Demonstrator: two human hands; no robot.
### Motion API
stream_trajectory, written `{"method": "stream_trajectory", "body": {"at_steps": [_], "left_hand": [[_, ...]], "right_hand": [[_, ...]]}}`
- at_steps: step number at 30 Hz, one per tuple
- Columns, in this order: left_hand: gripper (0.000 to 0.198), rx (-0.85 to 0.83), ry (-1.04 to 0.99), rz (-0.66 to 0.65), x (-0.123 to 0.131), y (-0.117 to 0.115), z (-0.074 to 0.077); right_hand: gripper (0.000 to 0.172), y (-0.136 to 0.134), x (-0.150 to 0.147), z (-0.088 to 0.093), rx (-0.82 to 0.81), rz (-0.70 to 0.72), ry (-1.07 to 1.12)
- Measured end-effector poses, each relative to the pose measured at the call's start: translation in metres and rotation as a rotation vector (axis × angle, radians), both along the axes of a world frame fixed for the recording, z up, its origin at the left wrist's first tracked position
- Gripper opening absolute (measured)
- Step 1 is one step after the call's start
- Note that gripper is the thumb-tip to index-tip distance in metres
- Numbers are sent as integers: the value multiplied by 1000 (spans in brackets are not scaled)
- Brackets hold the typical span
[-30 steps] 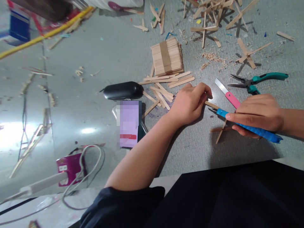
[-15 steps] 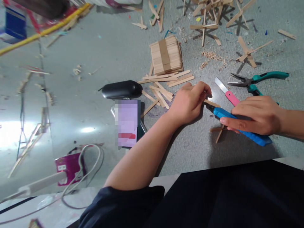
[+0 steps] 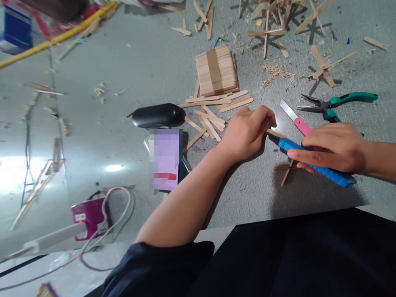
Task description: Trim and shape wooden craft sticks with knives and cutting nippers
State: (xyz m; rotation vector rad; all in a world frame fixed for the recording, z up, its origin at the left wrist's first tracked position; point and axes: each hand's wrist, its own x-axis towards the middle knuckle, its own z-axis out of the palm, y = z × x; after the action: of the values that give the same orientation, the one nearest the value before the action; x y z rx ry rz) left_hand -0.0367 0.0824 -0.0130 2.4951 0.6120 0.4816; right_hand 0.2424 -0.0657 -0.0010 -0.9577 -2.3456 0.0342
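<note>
My left hand (image 3: 247, 132) rests on the table, fingers closed round a wooden craft stick (image 3: 276, 133) whose end sticks out to the right. In my right hand (image 3: 337, 148) is a blue utility knife (image 3: 328, 172), its dark blade end against or just beside that stick. A pink-handled knife (image 3: 301, 126) with a bare blade lies beyond my right fingers, its handle partly hidden by them. Under the blue knife sits a small piece of crossed sticks (image 3: 288, 169), partly covered. Teal needle-nose pliers (image 3: 328, 107) lie open behind my right hand.
Loose craft sticks (image 3: 210, 119) and a banded bundle (image 3: 227, 70) lie beyond my left hand. Nearby are a black case (image 3: 159, 115) and a phone (image 3: 167, 161). Crossed-stick pieces (image 3: 323, 68) and shavings (image 3: 275, 71) lie at the back. A white cable (image 3: 119, 189) is at left.
The blue knife and my right hand have shifted very slightly to the right. My left hand stays in place with the craft stick.
</note>
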Motion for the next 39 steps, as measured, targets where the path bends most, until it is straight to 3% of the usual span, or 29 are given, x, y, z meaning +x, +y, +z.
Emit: {"method": "stream_trajectory", "body": {"at_steps": [5,15,22,39], "left_hand": [[24,19,-3,-2,0,0,0],[26,60,11,4,1,0,-4],[25,30,-3,25,0,0,-1],[24,64,-12,-10,1,0,-1]], "right_hand": [[22,0,0,-1,-91,13,49],[22,0,2,2,-41,15,36],[32,1,0,6,54,-11,36],[39,1,4,-1,27,-4,47]]}}
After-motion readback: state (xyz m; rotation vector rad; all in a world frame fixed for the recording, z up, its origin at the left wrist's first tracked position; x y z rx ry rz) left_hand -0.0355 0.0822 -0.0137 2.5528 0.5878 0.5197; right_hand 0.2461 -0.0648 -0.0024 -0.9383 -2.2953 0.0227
